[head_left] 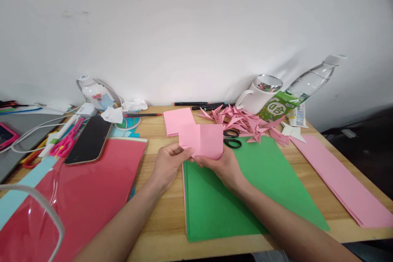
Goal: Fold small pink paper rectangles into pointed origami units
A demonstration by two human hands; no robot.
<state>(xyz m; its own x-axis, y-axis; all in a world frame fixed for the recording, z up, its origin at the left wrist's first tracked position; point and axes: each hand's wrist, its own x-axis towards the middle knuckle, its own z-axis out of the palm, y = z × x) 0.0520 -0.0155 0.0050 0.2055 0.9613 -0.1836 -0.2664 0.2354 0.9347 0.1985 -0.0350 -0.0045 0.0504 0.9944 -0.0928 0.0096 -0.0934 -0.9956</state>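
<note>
Between my two hands I hold up a small pink sheet of paper (211, 139) with a crease down its middle. My left hand (172, 161) pinches its lower left corner between thumb and fingers. At the lower right edge, my right hand (222, 168) grips it with the thumb in front; its other fingers are mostly hidden behind. Below the hands lies a large green sheet (251, 200). Just behind the held paper is a stack of pink square papers (178, 120). Black scissor handles (233, 143) show right of the paper, the blades hidden.
Folded pink paper pieces (239, 120) are heaped at the back, near a white mug (260, 94), a green carton (279, 106) and a tilted bottle (316, 75). Pink strips (344, 180) lie right. Left are a red sheet (98, 188), a phone (89, 139) and pink scissors (66, 141).
</note>
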